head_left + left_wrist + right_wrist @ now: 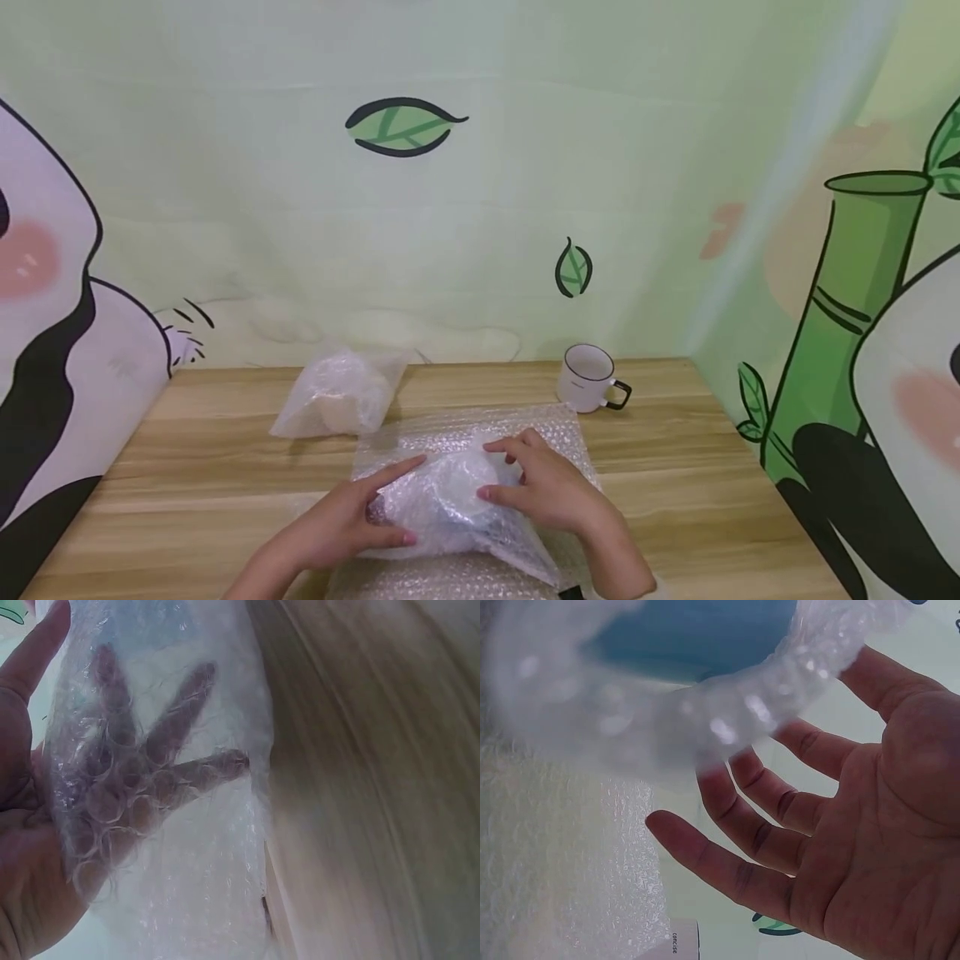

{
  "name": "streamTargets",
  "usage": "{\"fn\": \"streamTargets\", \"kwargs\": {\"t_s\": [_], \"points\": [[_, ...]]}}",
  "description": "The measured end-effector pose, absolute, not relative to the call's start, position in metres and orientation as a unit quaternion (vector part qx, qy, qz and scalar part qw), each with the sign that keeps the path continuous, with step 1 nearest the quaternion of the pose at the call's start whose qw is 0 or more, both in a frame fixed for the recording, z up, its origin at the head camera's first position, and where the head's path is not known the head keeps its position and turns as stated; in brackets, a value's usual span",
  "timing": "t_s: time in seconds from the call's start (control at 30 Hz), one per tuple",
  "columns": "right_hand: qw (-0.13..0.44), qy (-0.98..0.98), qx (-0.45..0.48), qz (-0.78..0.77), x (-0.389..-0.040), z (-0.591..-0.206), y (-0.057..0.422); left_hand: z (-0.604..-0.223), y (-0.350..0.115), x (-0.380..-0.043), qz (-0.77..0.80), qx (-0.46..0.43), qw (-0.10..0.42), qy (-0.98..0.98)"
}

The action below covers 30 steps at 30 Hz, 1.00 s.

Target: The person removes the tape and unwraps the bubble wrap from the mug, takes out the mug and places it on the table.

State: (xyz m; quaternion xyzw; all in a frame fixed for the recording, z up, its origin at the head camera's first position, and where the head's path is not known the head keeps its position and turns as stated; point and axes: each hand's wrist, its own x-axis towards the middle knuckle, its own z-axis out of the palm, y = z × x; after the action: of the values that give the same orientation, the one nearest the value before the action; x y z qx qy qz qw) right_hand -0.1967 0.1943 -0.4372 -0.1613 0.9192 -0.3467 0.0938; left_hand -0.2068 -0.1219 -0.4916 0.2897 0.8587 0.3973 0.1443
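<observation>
A bubble-wrapped bundle point(442, 521) lies on a flat bubble wrap sheet point(450, 581) at the front of the table. Something blue point(705, 637) shows inside the bundle in the right wrist view. My left hand point(341, 521) is at the bundle's left side, thumb and index finger spread apart. In the left wrist view its other fingers point(180, 712), straight and spread, show through a layer of bubble wrap point(217, 855). My right hand point(558, 487) touches the bundle's right side with thumb and fingertips. Its fingers look spread and slightly bent in the right wrist view.
Behind and to the left sits another bubble-wrapped bundle point(341, 400) with a pale item inside. A white mug point(581, 385) with a black rim and handle stands at the back right, by the sheet's far corner. A printed cloth point(480, 208) hangs behind the wooden table point(690, 467).
</observation>
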Motion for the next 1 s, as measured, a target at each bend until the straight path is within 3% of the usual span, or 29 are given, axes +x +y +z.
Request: {"fn": "streamTargets", "kwargs": {"t_s": [0.2,0.6,1.0], "points": [[0.094,0.918,-0.162,-0.349,-0.197,-0.438,0.193,-0.492,-0.124,-0.207,0.412,0.286,0.165,0.850],[0.088,0.924,-0.153,-0.339,-0.195,-0.438,0.195,-0.486,-0.116,-0.208,0.393,0.282,0.151,0.862],[0.085,0.923,-0.157,-0.341,-0.195,-0.436,0.191,-0.460,-0.096,-0.200,0.287,0.254,0.031,0.923]]}}
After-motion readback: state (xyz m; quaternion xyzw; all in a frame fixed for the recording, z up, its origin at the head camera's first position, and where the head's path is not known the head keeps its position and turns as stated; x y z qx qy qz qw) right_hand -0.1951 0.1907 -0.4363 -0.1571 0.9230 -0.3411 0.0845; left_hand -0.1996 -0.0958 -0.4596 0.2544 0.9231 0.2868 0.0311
